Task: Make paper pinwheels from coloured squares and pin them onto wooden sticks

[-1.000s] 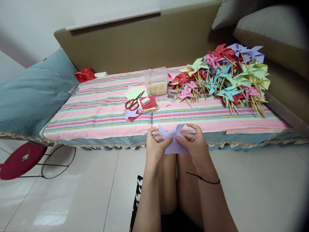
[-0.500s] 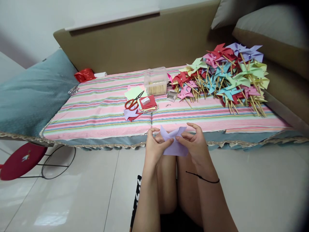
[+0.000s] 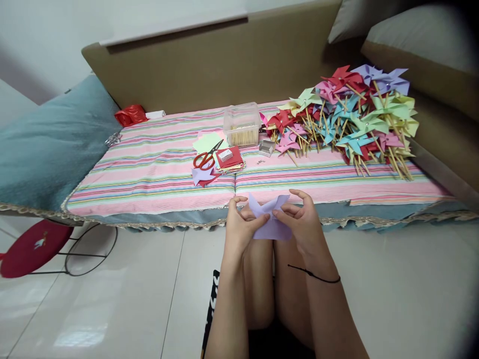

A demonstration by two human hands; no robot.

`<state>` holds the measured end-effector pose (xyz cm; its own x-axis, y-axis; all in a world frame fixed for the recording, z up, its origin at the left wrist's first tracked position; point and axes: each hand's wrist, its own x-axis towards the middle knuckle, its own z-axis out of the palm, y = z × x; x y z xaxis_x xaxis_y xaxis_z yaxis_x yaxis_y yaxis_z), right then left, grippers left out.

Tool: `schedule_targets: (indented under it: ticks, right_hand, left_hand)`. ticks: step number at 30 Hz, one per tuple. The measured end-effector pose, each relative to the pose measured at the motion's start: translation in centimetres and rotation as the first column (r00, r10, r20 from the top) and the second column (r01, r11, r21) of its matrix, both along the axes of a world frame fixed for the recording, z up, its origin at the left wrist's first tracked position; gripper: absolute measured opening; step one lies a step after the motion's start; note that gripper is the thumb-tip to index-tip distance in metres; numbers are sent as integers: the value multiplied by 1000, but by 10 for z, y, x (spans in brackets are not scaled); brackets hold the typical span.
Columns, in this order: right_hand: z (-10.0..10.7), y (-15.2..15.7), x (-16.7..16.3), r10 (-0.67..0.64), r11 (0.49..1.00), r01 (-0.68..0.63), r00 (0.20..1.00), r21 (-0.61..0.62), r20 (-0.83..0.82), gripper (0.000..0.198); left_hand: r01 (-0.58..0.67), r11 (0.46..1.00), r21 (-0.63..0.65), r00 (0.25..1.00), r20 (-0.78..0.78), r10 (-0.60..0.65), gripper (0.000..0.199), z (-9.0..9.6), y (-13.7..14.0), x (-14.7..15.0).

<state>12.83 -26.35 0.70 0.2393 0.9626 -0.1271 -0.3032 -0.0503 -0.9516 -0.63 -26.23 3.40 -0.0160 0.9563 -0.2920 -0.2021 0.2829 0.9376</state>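
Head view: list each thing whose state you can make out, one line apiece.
Purple paper: two points at its far edge, held in both hands
Left hand: pinching the paper
Right hand: pinching the paper
Red-handled scissors: lying down, unheld
Clear plastic box: holding wooden sticks
Small grey box: open
Pinwheels: assembled, heaped
Red plastic bag: crumpled

Wall at 11 o'clock: pale, plain. Sofa: brown backrest at 12, blue armrest at 9, pale cushion at 2; striped cloth covers the seat. Floor, 4 to 8: glossy pale tiles, light reflection at 8. Round red stool stands between 8 and 9.
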Motion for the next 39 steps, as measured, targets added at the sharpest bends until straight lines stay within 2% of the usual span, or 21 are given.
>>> schedule_targets:
  ticks: [11, 19, 26, 30, 34, 36, 39]
  right_hand:
    - [5, -2, 0, 13, 1000, -13, 1000, -11, 0, 73]
    - [14, -3, -5, 60, 998, -60, 998, -32, -10, 77]
    - [12, -3, -12, 1, 1000, -1, 1000, -19, -21, 82]
    - [8, -1, -7, 14, 1000, -14, 1000, -7, -15, 79]
    - [4, 0, 4, 95, 995, -94, 995, -36, 18, 78]
    - [2, 0, 11, 144, 987, -140, 989, -75, 43, 79]
    - [0, -2, 18, 230, 967, -219, 970, -131, 75, 78]
  left_hand:
    - [4, 1000, -2, 1000, 10, -4, 65, -1, 2, 0]
    - [-177, 984, -25, 979, 96, 178, 68, -5, 6, 2]
    - [-170, 985, 18, 983, 72, 168, 65, -5, 5, 6]
    - [-109, 993, 35, 991, 79, 106, 62, -3, 4, 5]
    - [60, 997, 42, 994, 91, -64, 60, 1, 3, -8]
    - [113, 991, 76, 993, 21, -115, 58, 4, 3, -17]
    - [169, 971, 169, 970, -202, -134, 57, 7, 3, -29]
